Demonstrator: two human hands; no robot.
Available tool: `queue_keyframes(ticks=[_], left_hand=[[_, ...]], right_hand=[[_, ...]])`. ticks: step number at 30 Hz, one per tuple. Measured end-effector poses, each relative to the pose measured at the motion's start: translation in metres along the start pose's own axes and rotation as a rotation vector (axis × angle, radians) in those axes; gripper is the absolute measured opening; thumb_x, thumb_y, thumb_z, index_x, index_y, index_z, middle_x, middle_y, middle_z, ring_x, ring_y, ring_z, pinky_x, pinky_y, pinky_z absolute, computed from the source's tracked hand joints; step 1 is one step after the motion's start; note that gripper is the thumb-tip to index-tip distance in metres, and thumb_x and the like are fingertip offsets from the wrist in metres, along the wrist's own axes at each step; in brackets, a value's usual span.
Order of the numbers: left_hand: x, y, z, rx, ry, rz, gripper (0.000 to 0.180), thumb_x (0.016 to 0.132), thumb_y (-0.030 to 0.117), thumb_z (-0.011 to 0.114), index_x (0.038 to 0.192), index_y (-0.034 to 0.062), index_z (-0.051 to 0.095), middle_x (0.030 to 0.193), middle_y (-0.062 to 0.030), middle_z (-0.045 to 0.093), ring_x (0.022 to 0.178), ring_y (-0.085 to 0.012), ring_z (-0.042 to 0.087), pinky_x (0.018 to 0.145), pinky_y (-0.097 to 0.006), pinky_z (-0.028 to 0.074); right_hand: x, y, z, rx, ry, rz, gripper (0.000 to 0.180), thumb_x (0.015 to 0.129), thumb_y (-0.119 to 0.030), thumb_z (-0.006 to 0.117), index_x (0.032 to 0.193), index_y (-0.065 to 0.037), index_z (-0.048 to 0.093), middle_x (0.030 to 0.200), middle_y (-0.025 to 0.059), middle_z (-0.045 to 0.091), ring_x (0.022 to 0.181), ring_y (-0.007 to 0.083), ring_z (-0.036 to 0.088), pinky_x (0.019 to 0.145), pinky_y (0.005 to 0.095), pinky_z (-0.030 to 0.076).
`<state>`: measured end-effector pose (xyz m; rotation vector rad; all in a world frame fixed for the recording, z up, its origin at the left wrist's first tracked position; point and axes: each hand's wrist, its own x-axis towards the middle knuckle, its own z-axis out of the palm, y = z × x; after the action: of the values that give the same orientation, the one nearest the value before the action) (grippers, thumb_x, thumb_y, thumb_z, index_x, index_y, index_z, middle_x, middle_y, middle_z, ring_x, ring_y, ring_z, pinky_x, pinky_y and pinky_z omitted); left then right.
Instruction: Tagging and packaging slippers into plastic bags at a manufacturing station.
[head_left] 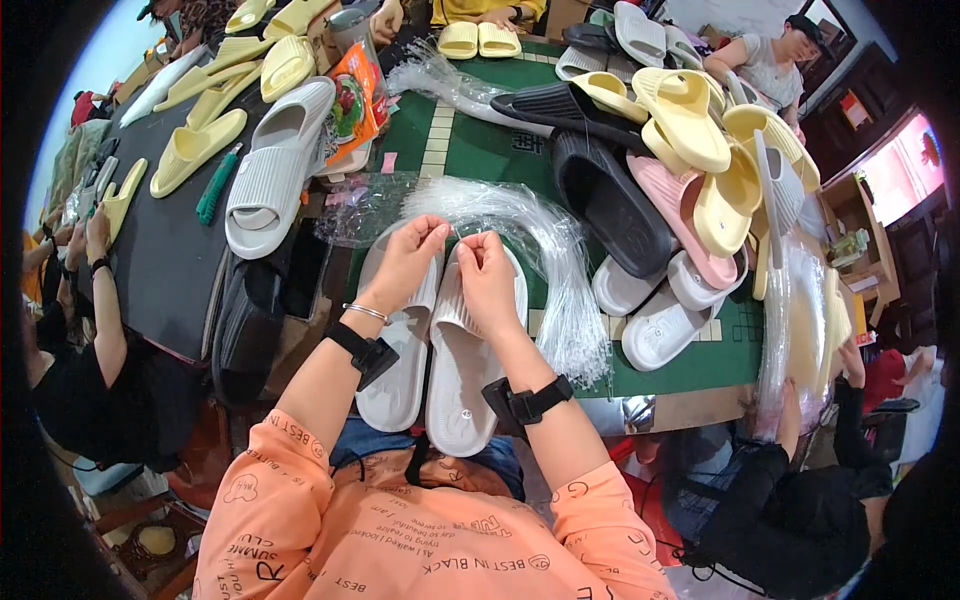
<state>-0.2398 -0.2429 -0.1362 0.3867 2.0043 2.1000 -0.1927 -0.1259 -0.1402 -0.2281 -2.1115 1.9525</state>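
Note:
A pair of light grey slide sandals lies side by side in front of me, the left sandal (393,370) and the right sandal (462,385), toe straps facing away. Over their straps, my left hand (408,262) and my right hand (487,285) are held close together, thumb and fingertips pinched. Between the fingertips shows a bit of thin clear plastic strand (456,234), too fine to make out fully. Just beyond my hands curves a bundle of clear plastic strands (560,255), its loose ends fanning toward the right.
Black, yellow, pink and grey slides pile up at the right, among them a black slide (612,205). At left stand a grey slide (277,165), an orange packet (355,100) and a green cutter (218,185) on a dark table (165,260). Other people work around the green table (670,385).

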Motion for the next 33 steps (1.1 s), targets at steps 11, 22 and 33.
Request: queue_keyframes(ticks=[11,22,33], left_hand=[[-0.0014,0.0032,0.0025,0.016,0.013,-0.007,0.014,0.090,0.016,0.050,0.091,0.0031,0.055,0.075,0.0063,0.047,0.068,-0.0015,0.041,0.062,-0.015,0.034],[0.0000,0.0005,0.0015,0.009,0.018,-0.003,0.012,0.089,0.013,0.051,0.091,0.0016,0.056,0.078,0.0052,0.052,0.068,-0.0019,0.043,0.062,-0.015,0.037],[-0.0013,0.0004,-0.0013,0.024,0.013,-0.003,0.012,0.089,0.012,0.051,0.092,0.0020,0.056,0.076,0.0055,0.051,0.068,-0.0021,0.043,0.063,-0.015,0.036]], right_hand=[[0.0004,0.0008,-0.0009,-0.001,-0.013,0.000,0.009,0.083,-0.008,0.053,0.085,0.000,0.050,0.073,0.0101,0.057,0.066,0.0182,0.055,0.062,0.0300,0.043],[0.0003,-0.0022,-0.0027,-0.037,-0.014,-0.018,0.008,0.083,-0.008,0.053,0.085,0.000,0.050,0.073,0.0112,0.057,0.066,0.0198,0.055,0.062,0.0307,0.043],[0.0003,0.0013,0.0001,-0.042,0.000,-0.054,0.009,0.083,-0.008,0.053,0.083,0.000,0.050,0.071,0.0117,0.058,0.064,0.0203,0.056,0.060,0.0310,0.044]])
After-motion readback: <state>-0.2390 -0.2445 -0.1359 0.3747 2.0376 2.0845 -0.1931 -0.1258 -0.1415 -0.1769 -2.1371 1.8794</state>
